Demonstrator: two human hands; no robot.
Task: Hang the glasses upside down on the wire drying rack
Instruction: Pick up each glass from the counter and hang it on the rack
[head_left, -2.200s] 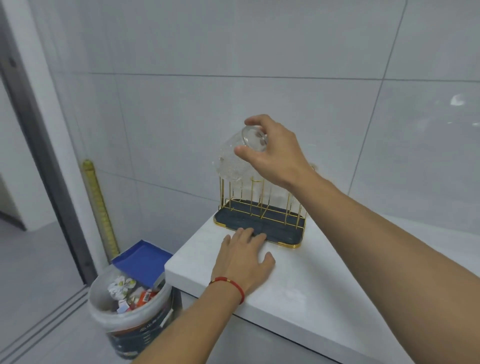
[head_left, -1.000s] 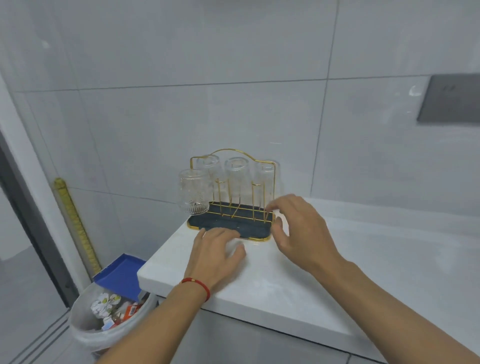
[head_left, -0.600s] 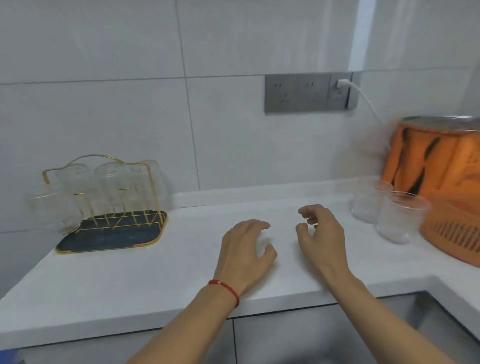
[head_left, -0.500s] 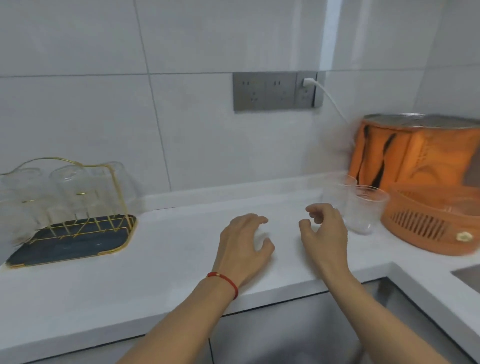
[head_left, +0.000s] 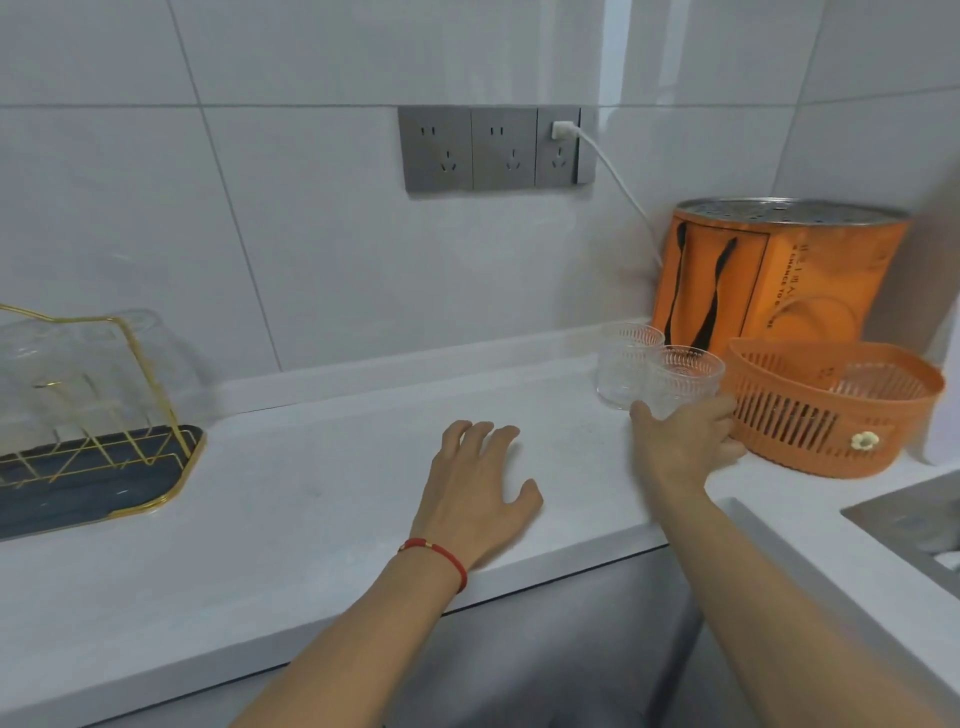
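R hand (head_left: 685, 441) wraps near clear ribbed glass (head_left: 685, 382), grip unclear; L hand (head_left: 480, 488) flat, empty. Lift straight up, avoid 2nd glass (head_left: 623, 361) touching behind.

Pale grey tiled wall (head_left: 322, 249) ahead of me, glossy. Grey triple socket panel (head_left: 496, 148) (one white plug in). White countertop (head_left: 291, 499); steel sink (head_left: 919, 525) edge at right.
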